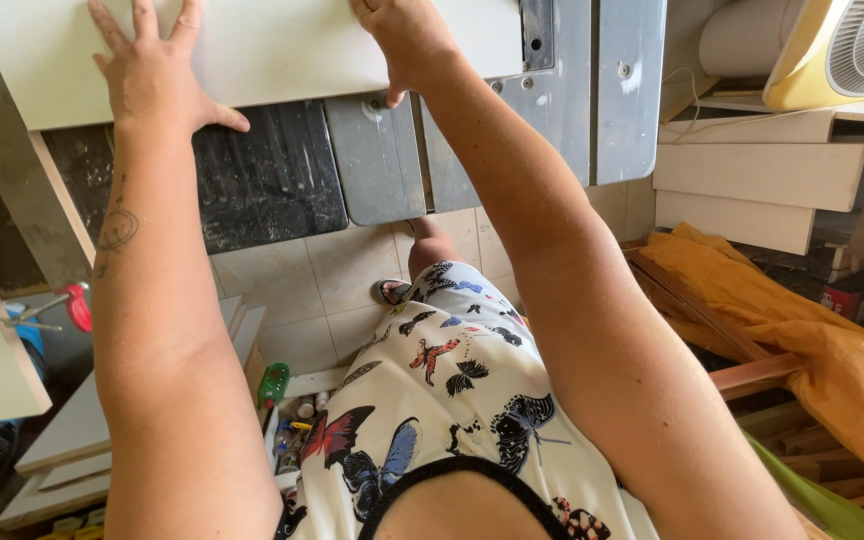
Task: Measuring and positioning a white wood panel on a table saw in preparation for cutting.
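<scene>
Standing right by the saw bench here: both arms are stretched out to 12 o'clock, and both hands are flat on a white board (282, 50) lying across the top of the machine. The left hand (152, 70) is spread wide, fingers apart, palm pressed down on the board near its lower edge, thumb sticking out toward 3 o'clock. The right hand (407, 40) sits at about 1 o'clock, fingers pressing on the board too, though the fingertips run out of view so I can't tell how they're curled. Hands are well apart from each other, nothing gripped, just pressing. Under the board the grey metal table (592, 90) of the machine shows, with a dark black panel (267, 180) beside it at 11 o'clock. The floor is pale beige tile (322, 290), a sandalled foot (392, 292) planted on it. Room is pretty cluttered: cut pale wood panels (752, 180) stacked at 2 o'clock, a yellow fan (842, 50) above them, a rumpled orange cloth (812, 320) over timber offcuts at 4 o'clock, a red-handled clamp (67, 305) at 9 o'clock, and more boards (72, 430) piled at 8 o'clock. The person wears a butterfly-print dress (452, 400).
</scene>
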